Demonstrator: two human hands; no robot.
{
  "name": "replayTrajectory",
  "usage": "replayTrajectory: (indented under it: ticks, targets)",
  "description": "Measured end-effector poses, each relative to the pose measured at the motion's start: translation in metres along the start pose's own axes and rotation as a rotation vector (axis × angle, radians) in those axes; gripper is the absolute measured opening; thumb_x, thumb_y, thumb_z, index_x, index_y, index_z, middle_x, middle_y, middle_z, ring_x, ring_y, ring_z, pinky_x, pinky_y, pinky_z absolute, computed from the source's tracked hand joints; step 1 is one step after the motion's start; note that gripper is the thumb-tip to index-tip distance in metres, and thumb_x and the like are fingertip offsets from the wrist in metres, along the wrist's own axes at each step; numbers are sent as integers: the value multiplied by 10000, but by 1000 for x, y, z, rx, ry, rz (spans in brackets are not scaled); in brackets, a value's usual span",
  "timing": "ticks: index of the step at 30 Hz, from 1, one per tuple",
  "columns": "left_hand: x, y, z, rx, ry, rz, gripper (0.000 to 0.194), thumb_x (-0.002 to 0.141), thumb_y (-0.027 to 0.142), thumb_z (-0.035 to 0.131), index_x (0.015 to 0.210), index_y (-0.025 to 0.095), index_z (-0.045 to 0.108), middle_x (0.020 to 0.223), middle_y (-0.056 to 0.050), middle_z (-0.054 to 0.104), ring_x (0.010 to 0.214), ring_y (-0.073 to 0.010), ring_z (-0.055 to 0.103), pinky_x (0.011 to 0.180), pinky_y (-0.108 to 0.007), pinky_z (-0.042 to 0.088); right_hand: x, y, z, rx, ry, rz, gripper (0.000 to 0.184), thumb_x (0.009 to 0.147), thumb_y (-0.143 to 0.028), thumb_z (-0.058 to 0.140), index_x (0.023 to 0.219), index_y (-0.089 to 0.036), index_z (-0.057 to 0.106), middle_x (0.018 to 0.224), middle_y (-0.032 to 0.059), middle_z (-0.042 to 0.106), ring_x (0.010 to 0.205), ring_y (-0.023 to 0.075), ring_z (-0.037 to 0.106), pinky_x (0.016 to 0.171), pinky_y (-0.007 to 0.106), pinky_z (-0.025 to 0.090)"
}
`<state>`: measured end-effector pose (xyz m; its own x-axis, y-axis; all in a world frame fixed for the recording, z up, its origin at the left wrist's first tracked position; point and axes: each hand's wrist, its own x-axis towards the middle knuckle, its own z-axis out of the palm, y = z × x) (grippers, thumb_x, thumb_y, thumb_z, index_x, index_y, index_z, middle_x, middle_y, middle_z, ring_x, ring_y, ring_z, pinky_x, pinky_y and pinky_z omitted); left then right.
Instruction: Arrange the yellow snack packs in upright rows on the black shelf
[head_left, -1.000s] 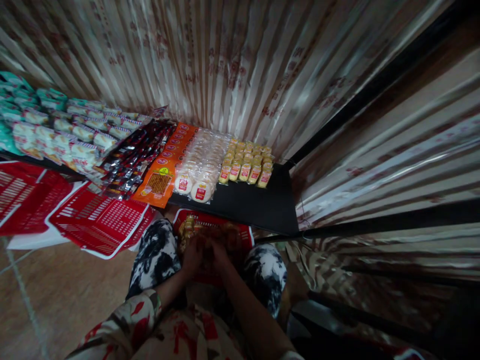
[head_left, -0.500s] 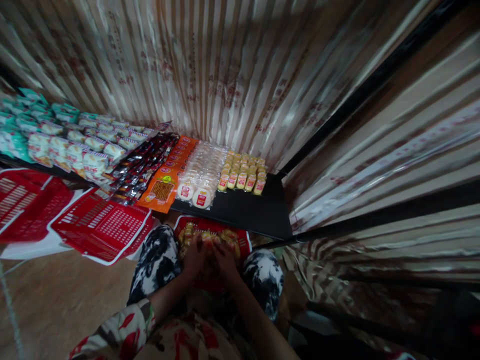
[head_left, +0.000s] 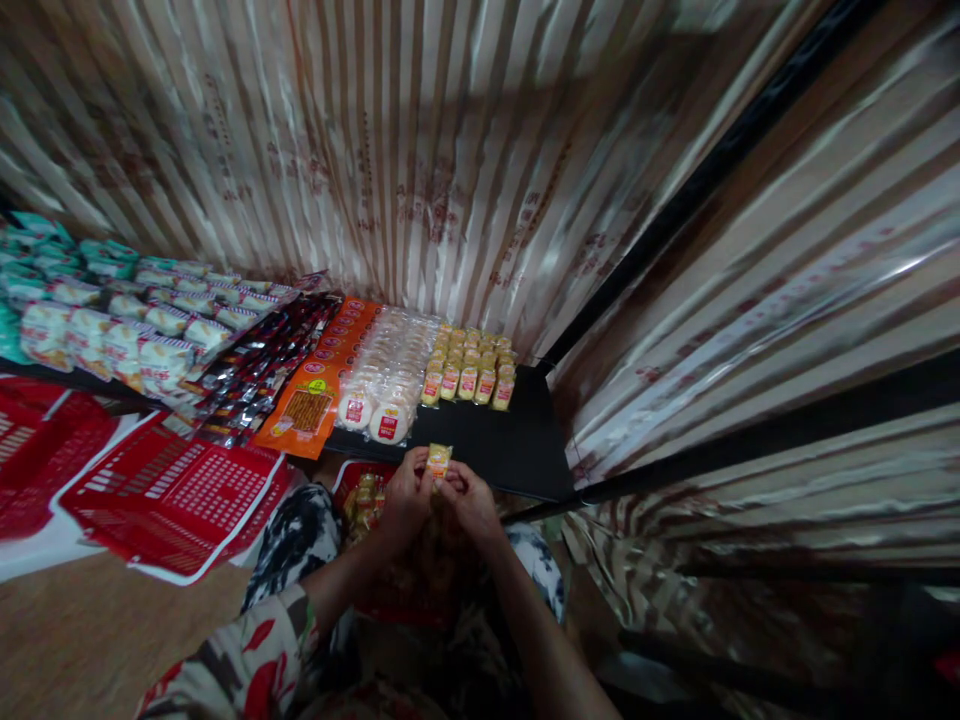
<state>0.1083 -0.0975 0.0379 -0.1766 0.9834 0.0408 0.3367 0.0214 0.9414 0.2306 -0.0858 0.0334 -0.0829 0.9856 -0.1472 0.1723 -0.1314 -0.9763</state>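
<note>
Between the fingertips of both hands is one small yellow snack packet (head_left: 439, 461) with a red and white label, held upright above a red basket. My left hand (head_left: 407, 495) pinches its left side, and my right hand (head_left: 471, 497) grips its lower right. Below them, between my knees, the red basket (head_left: 346, 472) holds several more yellow packets (head_left: 366, 500), partly covered by my arms. Just beyond my hands, matching yellow packets (head_left: 468, 368) stand in rows on a black shelf (head_left: 495, 450).
Left along the shelf lie round white cracker packs (head_left: 373, 410), orange snack bags (head_left: 307, 405), dark shiny packets (head_left: 251, 370) and white pouches (head_left: 127, 345). Two other red baskets, one nearer (head_left: 180, 490), sit at the left. A black pole (head_left: 637, 250) rises beside the shelf's right end.
Both hands have risen out of the basket and forward toward the shelf edge, now with a yellow packet between them. The view has shifted slightly, so the shelf sits lower and further left.
</note>
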Motion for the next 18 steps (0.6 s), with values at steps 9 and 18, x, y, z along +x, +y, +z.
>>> replayTrajectory:
  ticks: [9,18]
  targets:
    - [45,-1,38,128,52,175,438,770,125,396,1196,131,495,1233,-125,559,1172,-210,496,1017,-383,407,70,4,-19,-48,197,-62,288,657,-354,620,899,-198,632,797,17,662,682,144,599,701,279,504]
    - [77,-3,57,238,16,112,415,837,188,355,1201,110,538,1319,-126,510,1253,-221,432,1087,-398,326,118,-3,-22,-266,312,-66,233,710,-349,576,900,-229,636,789,-4,669,659,141,601,690,274,489]
